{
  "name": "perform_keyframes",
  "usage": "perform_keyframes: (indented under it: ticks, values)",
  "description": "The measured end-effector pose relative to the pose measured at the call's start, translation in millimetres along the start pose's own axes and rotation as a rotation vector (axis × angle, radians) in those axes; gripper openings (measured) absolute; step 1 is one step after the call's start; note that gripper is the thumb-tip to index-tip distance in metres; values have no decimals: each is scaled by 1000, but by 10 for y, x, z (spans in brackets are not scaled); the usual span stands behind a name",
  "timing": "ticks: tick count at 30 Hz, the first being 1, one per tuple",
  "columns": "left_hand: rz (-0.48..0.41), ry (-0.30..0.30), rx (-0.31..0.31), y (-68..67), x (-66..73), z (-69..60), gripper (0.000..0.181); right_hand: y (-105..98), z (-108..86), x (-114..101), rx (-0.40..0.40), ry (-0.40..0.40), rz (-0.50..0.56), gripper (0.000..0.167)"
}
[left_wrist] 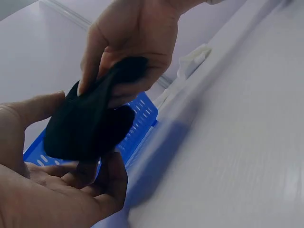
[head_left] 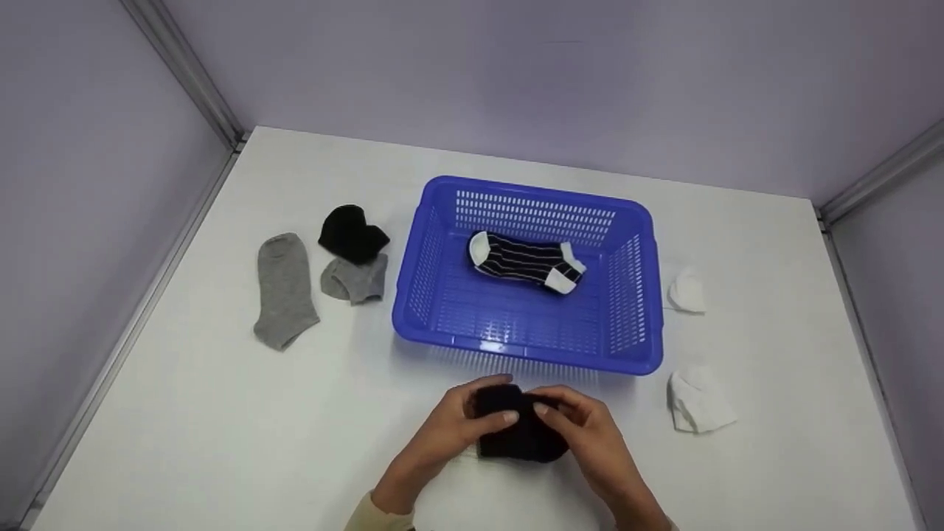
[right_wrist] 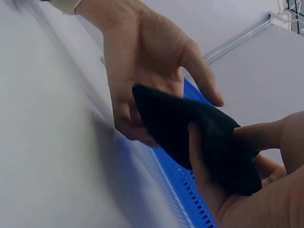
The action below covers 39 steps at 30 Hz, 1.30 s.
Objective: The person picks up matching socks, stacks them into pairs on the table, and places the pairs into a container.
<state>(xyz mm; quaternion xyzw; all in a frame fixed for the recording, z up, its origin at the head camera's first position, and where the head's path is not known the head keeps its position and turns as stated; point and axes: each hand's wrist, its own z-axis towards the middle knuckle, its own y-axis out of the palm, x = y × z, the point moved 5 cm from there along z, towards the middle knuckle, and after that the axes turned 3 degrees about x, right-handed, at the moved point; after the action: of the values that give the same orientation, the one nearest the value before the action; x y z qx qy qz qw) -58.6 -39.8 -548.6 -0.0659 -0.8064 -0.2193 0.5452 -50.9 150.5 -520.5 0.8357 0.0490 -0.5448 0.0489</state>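
Observation:
In the head view a folded black sock (head_left: 520, 435) is held above the table in front of the basket. My left hand (head_left: 450, 428) grips its left side, thumb on top and fingers beneath. The right hand (head_left: 590, 435) pinches the sock's right side between thumb and fingers. Both wrist views show the black sock (left_wrist: 90, 118) (right_wrist: 190, 128) bent over between the two hands, lifted off the tabletop. Just beyond the hands stands a blue plastic basket (head_left: 527, 358), with a black-and-white striped sock (head_left: 516, 259) lying in it.
Left of the basket lie a flat grey sock (head_left: 285, 287), a folded grey sock (head_left: 365, 279) and a black sock (head_left: 352, 234) touching it. On the right are two white socks, one crumpled (head_left: 687, 291) and one folded (head_left: 699, 402). Pale panels (head_left: 516, 88) enclose the white table (head_left: 184, 428).

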Motion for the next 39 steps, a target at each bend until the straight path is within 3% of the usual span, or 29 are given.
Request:
perform_keyframes:
  ticks: [7,14,20,24,29,32,34,39]
  values:
    - [155,36,-51,-62,55,-29,32,-109,-34,-76,40,-32,-16,33]
    - [229,52,-94,-148,80,-79,34,-286,-54,-112,98,-11,-15,30]
    - [319,43,-147,-182,83,-96,35,-418,-29,-113,159,-3,-85,26]
    - [441,64,-61,-239,100,-70,26,-476,20,-114,219,-79,-312,19]
    - [612,108,142,-330,150,-54,30,-469,60,-101,245,-167,-653,11]
    - [678,124,248,-374,180,-57,28,-430,99,-85,225,-178,-715,9]
    - [706,127,286,-392,192,-57,29,-405,129,-76,216,-179,-734,10]
    - [706,133,292,-400,193,-38,29,-368,196,-48,209,-184,-765,16]
